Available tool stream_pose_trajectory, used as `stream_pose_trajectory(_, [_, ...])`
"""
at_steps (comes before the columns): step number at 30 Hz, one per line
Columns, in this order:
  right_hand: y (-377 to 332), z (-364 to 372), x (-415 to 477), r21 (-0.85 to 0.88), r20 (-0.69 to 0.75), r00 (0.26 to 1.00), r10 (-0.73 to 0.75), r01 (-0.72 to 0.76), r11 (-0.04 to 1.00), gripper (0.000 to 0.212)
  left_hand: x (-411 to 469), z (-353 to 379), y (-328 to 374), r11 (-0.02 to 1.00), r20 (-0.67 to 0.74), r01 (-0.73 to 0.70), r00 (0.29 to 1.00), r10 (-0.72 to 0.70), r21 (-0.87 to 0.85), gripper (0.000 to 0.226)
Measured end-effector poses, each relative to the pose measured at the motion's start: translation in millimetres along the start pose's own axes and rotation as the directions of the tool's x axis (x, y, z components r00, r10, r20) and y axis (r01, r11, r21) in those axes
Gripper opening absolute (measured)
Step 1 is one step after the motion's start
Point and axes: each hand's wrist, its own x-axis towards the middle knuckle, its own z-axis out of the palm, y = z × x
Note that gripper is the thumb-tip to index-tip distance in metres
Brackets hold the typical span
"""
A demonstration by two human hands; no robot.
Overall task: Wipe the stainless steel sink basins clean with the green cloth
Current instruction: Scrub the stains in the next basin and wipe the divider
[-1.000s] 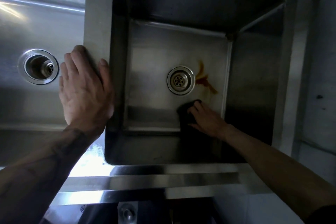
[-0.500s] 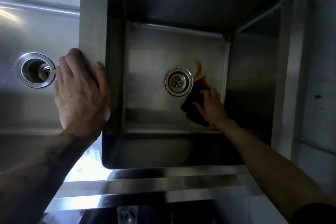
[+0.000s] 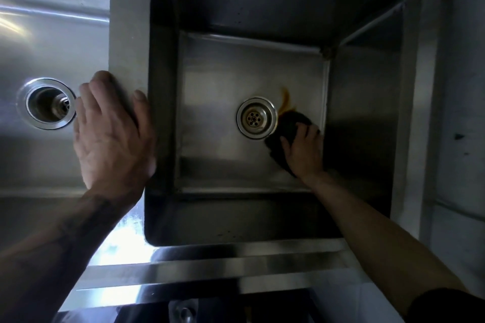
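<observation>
Right hand (image 3: 304, 149) presses crumpled cloth (image 3: 291, 123) on brushed-steel basin (image 3: 210, 113)

Dim, glare lower left, edges perhaps warped

Two hands: left hand (image 3: 112, 136) and right hand (image 3: 301, 149). Two basins: side basin (image 3: 52, 34) left of the left hand, deep basin (image 3: 223, 65) around the right hand. Two drains (image 3: 47, 103) (image 3: 256, 118). One cloth (image 3: 291, 120). One stain (image 3: 286, 99).

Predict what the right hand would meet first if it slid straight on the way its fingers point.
Most likely the orange-brown stain just ahead of the cloth under the right hand, beside the drain strainer; its exact line is unclear.
</observation>
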Motion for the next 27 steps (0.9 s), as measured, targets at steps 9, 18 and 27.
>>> stream_pose_trajectory(9, [7,4,7,0.050,-0.096,0.971,0.219,-0.215,0.975,0.050,0,0,0,1.000,0.019,-0.012,1.000,0.012,0.002,0.038])
stream_pose_trajectory(18, [9,-2,8,0.094,-0.065,0.998,-0.011,0.018,0.995,0.051,-1,-2,3,1.000,0.010,0.002,1.000,-0.002,-0.024,0.036])
stream_pose_trajectory(27, [-14,10,4,0.121,-0.008,0.972,-0.233,0.232,0.965,0.052,0,-3,3,1.000,0.021,0.003,1.000,-0.003,-0.020,0.036])
